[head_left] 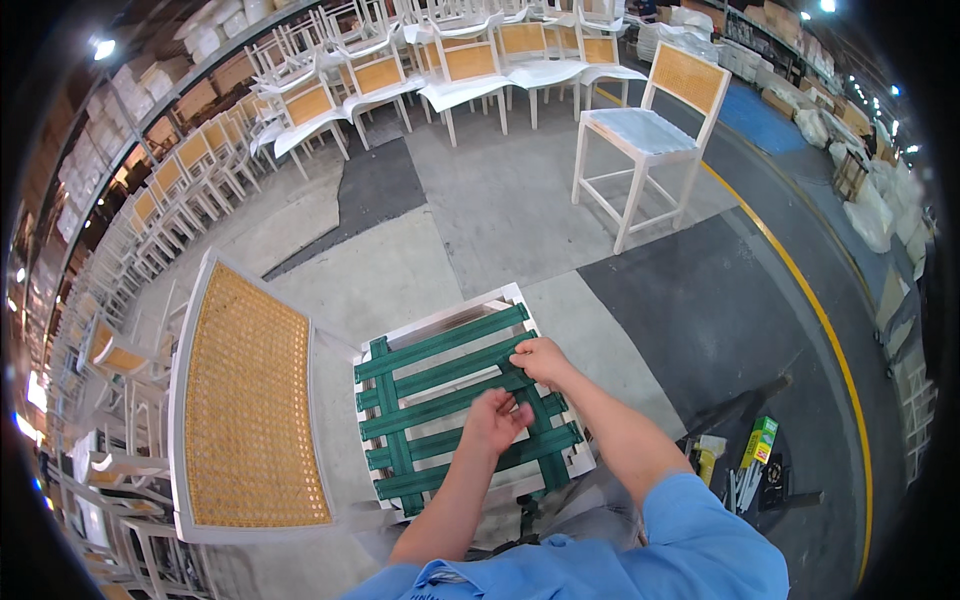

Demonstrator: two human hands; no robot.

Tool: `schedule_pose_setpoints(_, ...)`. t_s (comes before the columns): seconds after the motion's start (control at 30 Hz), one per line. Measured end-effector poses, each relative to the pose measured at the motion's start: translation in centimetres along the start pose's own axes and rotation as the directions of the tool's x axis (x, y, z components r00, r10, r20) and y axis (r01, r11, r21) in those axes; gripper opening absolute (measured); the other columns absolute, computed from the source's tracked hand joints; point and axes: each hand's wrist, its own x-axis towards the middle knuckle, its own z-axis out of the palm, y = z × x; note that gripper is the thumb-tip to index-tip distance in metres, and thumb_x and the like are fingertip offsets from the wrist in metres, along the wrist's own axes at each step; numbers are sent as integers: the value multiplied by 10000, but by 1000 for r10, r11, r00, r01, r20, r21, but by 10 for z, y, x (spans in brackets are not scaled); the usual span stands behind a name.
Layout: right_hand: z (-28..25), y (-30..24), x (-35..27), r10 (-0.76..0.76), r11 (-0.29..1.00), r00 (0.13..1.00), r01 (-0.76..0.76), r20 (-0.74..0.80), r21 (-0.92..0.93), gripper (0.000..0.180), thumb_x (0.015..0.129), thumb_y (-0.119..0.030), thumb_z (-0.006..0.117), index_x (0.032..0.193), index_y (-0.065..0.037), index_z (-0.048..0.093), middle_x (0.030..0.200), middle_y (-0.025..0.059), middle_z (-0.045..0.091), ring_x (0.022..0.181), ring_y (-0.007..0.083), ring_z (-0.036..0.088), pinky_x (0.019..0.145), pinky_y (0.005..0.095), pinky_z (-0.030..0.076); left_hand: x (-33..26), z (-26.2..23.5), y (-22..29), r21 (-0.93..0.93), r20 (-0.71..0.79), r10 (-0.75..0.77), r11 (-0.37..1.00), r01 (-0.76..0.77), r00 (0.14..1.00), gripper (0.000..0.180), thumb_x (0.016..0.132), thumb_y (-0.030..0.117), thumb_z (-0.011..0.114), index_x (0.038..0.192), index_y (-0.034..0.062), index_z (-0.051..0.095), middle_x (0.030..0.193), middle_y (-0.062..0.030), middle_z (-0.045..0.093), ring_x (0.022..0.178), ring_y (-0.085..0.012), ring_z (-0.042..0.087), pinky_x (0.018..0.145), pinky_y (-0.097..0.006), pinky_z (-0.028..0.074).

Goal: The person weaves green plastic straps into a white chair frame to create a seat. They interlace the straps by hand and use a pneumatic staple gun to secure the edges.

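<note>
A white chair (300, 420) is seen laid back in front of the person, its cane-panelled backrest (250, 410) to the left and its seat frame (475, 405) at the centre of the view. The seat frame is crossed by green webbing straps (440, 345) – several run across it and at least two run the other way, woven over and under them.

The left hand (493, 420) is placed on the middle of the webbing, fingers curled narrowly and pinched at a strap near the crossing point; what exactly is gripped between the fingertips cannot be told. The right hand (541, 360) is set on the upper right part of the webbing, close to the frame edge, fingers bent and pressed onto a strap; whether the strap is actually clasped cannot be told. The two hands are held near each other, both in contact with the green straps. Both forearms are bare below blue sleeves (700, 540).

To the right, on the dark floor patch, a small green and yellow box (761, 440) is noted beside a dark stand and some loose items. A yellow floor line (800, 290) is curved along the right side. A single white chair with a cane back (650, 130) is stood upright beyond the work area, its seat wrapped in clear film. Rows of similar white chairs (400, 70) are lined up at the far end and along the left – stacked boxes are kept on racks behind them
</note>
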Motion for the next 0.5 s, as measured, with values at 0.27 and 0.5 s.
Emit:
schedule_pose_setpoints(0.27, -8, -2, 16, 43, 922, 979, -116, 200, 369, 181, 995, -230, 701, 1065, -64, 721, 628, -14, 551, 451, 96, 430, 402, 310, 318, -19, 28, 56, 543, 284, 229, 762, -353, 931, 480, 1086, 177, 515, 1550, 65, 461, 1208, -110, 663, 860, -249, 707, 797, -409, 596)
schedule_pose_setpoints(0.5, -9, -7, 41, -106, 989, 982, 119, -156, 82, 169, 961, -201, 693, 1003, -51, 759, 659, 55, 631, 523, 180, 591, 500, 365, 495, 39, 54, 77, 612, 9, 202, 774, -165, 979, 349, 1070, 186, 478, 1351, 3, 573, 1041, -140, 707, 756, -258, 709, 649, -407, 603)
